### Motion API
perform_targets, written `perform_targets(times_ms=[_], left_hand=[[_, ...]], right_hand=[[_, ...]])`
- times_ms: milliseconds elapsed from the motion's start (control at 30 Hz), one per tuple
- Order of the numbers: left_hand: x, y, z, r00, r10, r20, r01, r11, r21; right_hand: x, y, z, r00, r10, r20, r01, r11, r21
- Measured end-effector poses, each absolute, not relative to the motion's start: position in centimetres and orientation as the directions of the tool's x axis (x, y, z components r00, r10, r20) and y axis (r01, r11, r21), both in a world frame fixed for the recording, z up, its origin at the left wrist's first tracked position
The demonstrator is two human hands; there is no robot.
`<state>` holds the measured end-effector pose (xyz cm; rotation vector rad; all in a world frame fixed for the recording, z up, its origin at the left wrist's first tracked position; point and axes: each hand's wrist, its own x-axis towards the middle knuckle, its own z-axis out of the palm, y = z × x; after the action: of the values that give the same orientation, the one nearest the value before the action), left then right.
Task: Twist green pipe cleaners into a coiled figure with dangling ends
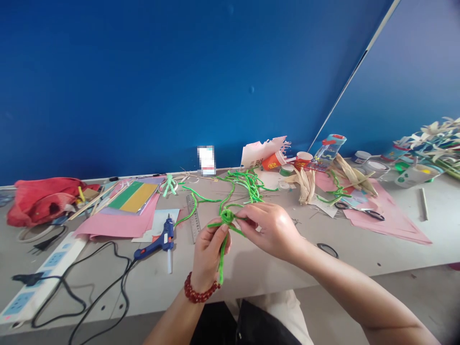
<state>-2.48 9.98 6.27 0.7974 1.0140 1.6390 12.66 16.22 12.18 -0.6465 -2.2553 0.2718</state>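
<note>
The work in the hands at this moment is the bending of a green pipe cleaner (pixel 227 216) into a small tight coil, and its long ends go out loose from this coil. The coil is held in the air above the near part of the table (pixel 395 239), between the two hands. The left hand (pixel 210 256), with a red bead bracelet (pixel 201 290) on the wrist, is closed, and its thumb and fingers pinch the pipe cleaner under the coil. One end hangs down from this hand. The right hand (pixel 268 230) is also not spread: its thumb and first finger pinch the coil from the other side, and the other fingers are curled behind them.

Left of the hands lie a blue glue gun (pixel 158 244) and a metal ruler (pixel 193 218), and near the left edge of the table is a white power strip (pixel 43 278) with a black cable (pixel 104 287). Farther on the left are pink paper (pixel 118 225) and a red cloth (pixel 39 201). Beyond the hands is a loose pile of green pipe cleaners (pixel 244 184). To the right, scissors (pixel 362 212) lie on pink paper, and dry corn husks (pixel 305 187) lie near the far edge. At the far right corner are white paper flowers (pixel 431 143).
</note>
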Motion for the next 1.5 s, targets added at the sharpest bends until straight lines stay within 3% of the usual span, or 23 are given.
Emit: perform_targets(times_ms=[100,333,533,867,1133,1267,1400,1500], left_hand=[[-2.4,9.9,6.5,-0.284,0.959,0.020,-0.365,-0.127,0.922],[-2.9,9.6,6.3,-0.263,0.960,0.093,-0.205,-0.150,0.967],[-3.1,9.3,6.7,-0.222,0.961,0.165,-0.050,-0.180,0.982],[-3.8,8.6,8.0,-0.100,0.951,0.292,0.316,-0.248,0.916],[-4.1,8.4,9.5,-0.071,0.957,0.283,0.364,-0.239,0.900],[-4.1,8.4,9.4,-0.076,0.957,0.278,0.335,-0.238,0.912],[-4.1,8.4,9.3,-0.061,0.956,0.287,0.363,-0.247,0.898],[-4.2,8.4,9.2,-0.048,0.954,0.296,0.400,-0.253,0.881]], right_hand=[[12.7,16.1,12.4,-0.596,0.481,0.643,0.385,0.874,-0.296],[13.4,15.8,13.3,-0.648,0.434,0.627,0.359,0.899,-0.251],[14.0,15.9,13.7,-0.713,0.357,0.603,0.356,0.926,-0.127],[14.8,16.8,14.3,-0.789,0.327,0.520,0.296,0.944,-0.145],[14.9,17.3,14.5,-0.788,0.397,0.471,0.256,0.907,-0.336],[14.6,17.2,13.6,-0.707,0.519,0.480,0.203,0.799,-0.566],[14.2,17.0,12.1,-0.638,0.658,0.400,0.136,0.608,-0.782],[14.1,16.9,11.5,-0.609,0.665,0.432,0.104,0.606,-0.788]])
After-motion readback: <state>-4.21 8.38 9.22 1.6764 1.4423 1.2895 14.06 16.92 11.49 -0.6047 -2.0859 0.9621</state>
